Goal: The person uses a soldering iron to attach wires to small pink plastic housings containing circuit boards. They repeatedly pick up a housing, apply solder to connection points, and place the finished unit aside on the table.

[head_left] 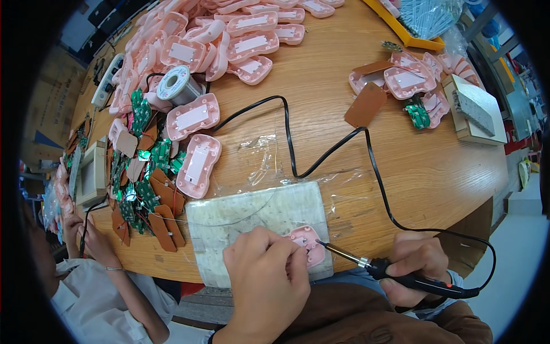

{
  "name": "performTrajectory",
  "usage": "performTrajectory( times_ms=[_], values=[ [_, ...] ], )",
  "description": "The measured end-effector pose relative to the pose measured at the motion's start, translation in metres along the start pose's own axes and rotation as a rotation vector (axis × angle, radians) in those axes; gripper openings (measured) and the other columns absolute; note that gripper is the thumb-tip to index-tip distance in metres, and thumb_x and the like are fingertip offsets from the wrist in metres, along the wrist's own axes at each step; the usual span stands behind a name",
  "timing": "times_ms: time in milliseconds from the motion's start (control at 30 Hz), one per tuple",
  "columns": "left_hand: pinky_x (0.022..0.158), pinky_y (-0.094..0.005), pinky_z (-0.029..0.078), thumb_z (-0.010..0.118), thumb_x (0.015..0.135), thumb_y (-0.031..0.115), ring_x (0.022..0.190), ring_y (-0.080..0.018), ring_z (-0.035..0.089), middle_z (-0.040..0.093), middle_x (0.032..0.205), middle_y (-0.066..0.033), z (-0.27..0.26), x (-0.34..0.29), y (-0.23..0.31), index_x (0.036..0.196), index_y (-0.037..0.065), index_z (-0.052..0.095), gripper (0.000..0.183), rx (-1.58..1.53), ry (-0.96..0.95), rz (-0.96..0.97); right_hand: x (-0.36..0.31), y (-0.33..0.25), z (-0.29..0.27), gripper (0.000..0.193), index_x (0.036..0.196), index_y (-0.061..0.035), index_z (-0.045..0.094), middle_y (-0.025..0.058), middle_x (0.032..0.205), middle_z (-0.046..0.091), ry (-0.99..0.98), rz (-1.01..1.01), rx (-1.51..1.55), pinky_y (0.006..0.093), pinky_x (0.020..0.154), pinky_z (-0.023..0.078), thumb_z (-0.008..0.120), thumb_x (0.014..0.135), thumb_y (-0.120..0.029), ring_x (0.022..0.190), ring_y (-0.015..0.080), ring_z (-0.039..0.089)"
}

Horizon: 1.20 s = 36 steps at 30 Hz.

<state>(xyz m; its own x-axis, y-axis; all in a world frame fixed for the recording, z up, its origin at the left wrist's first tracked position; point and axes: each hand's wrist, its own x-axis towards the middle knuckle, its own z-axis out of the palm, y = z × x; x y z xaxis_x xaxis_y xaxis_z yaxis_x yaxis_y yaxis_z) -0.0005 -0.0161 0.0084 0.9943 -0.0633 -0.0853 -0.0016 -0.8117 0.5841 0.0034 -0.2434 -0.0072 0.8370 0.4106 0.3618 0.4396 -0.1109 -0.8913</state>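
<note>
My right hand (pixel 418 265) grips a black-handled soldering iron (pixel 395 275), its metal tip pointing left and reaching the right part of a small pink plastic shell (pixel 307 245). The shell lies on a worn pale mat (pixel 252 212) close to the table's near edge. Over its left side my left hand (pixel 266 281) is closed, fingers bent and pressed at the shell's edge. Whether those fingers also pinch something else is hidden. A thin grey wire (pixel 229 224) curves across the mat above my left hand. From the iron's rear runs a black cord (pixel 375 166).
Left of the mat lie green circuit boards (pixel 140 112), brown boards (pixel 166 229) and a solder spool (pixel 179 86). Pink shells (pixel 252 46) pile up at the back; more shells (pixel 409 77) lie at right, near a wooden block (pixel 475 114). A co-worker's hands (pixel 94 241) are at far left.
</note>
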Motion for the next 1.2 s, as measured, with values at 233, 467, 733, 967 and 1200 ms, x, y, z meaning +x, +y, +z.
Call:
performTrajectory(
  times_ms=[233, 467, 733, 967, 1200],
  values=[
    [0.074, -0.0380, 0.036, 0.069, 0.074, 0.005, 0.076, -0.0263, 0.052, 0.052, 0.074, -0.0066, 0.006, 0.005, 0.004, 0.069, 0.004, 0.061, 0.010, 0.055, 0.012, 0.010, 0.005, 0.004, 0.006, 0.027, 0.088, -0.0049, 0.058, 0.0063, 0.057, 0.053, -0.025, -0.024, -0.004, 0.0299, 0.041, 0.032, 0.074, 0.067, 0.001, 0.045, 0.0200, 0.047],
    [0.072, -0.0395, 0.037, 0.067, 0.074, 0.003, 0.075, -0.0278, 0.050, 0.052, 0.074, -0.0081, 0.006, 0.007, 0.005, 0.068, 0.003, 0.059, 0.010, 0.070, 0.007, 0.009, 0.008, 0.006, 0.009, 0.023, 0.084, -0.0040, 0.059, 0.0056, 0.058, 0.051, -0.051, -0.029, 0.001, 0.0309, 0.040, 0.032, 0.073, 0.067, 0.001, 0.046, 0.0195, 0.047],
    [0.070, -0.0396, 0.038, 0.067, 0.074, 0.003, 0.075, -0.0283, 0.050, 0.052, 0.073, -0.0089, 0.008, 0.007, 0.005, 0.067, 0.002, 0.059, 0.011, 0.066, 0.008, 0.001, 0.008, 0.005, 0.000, 0.021, 0.083, -0.0046, 0.058, 0.0048, 0.058, 0.050, 0.031, -0.053, -0.019, 0.0311, 0.040, 0.032, 0.073, 0.068, -0.001, 0.044, 0.0189, 0.044],
    [0.071, -0.0395, 0.038, 0.067, 0.074, 0.004, 0.075, -0.0286, 0.050, 0.052, 0.072, -0.0099, 0.009, 0.006, 0.002, 0.066, 0.001, 0.060, 0.012, 0.058, 0.017, 0.006, 0.003, 0.009, -0.003, 0.026, 0.089, -0.0059, 0.058, 0.0060, 0.060, 0.056, 0.104, -0.058, -0.024, 0.0287, 0.043, 0.034, 0.075, 0.069, -0.004, 0.046, 0.0190, 0.048],
    [0.073, -0.0411, 0.037, 0.068, 0.072, 0.009, 0.077, -0.0297, 0.051, 0.052, 0.073, -0.0096, 0.007, 0.007, 0.002, 0.066, 0.002, 0.062, 0.011, 0.073, 0.018, 0.017, 0.013, 0.002, 0.010, 0.047, 0.110, 0.0008, 0.063, 0.0115, 0.077, 0.069, 0.217, 0.324, 0.323, 0.0279, 0.053, 0.047, 0.075, 0.080, -0.033, 0.060, 0.0182, 0.063]
  ],
)
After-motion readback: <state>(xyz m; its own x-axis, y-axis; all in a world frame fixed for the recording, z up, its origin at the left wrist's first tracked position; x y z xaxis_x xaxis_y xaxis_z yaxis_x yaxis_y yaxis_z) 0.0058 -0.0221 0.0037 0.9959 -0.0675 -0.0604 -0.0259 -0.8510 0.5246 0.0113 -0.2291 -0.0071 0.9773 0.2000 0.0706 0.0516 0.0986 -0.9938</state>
